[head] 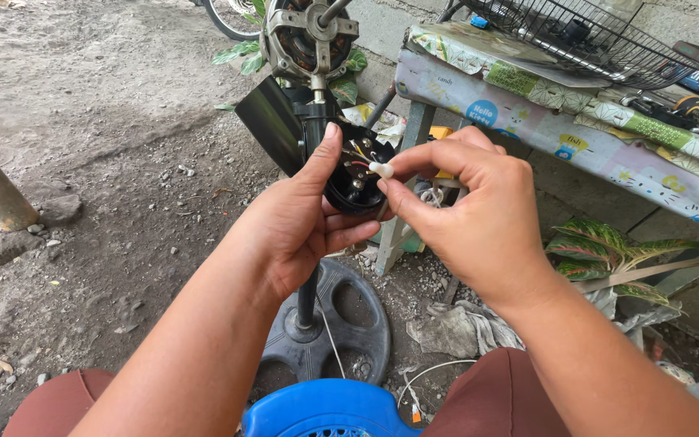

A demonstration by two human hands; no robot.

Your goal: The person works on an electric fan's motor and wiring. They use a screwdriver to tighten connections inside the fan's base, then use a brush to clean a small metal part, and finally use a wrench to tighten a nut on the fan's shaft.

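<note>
The switch housing (pixel 356 174) sits between the left hand (pixel 297 218) and the right hand (pixel 467 206), with the left thumb along its left rim and the right fingers (pixel 414 166) pinching a small wire cap (pixel 381 169) just in front of its open face. Directly above the fingers stands the fan motor (pixel 309 36), and below them the pole (pixel 307 299) runs down to the round base (pixel 341 324) on the ground (pixel 99 162). To the right of the fingers and behind them stands the worktop (pixel 527 113) carrying a wire fan guard (pixel 584 36), while a cloth (pixel 459 328) lies on the ground below the right hand.
</note>
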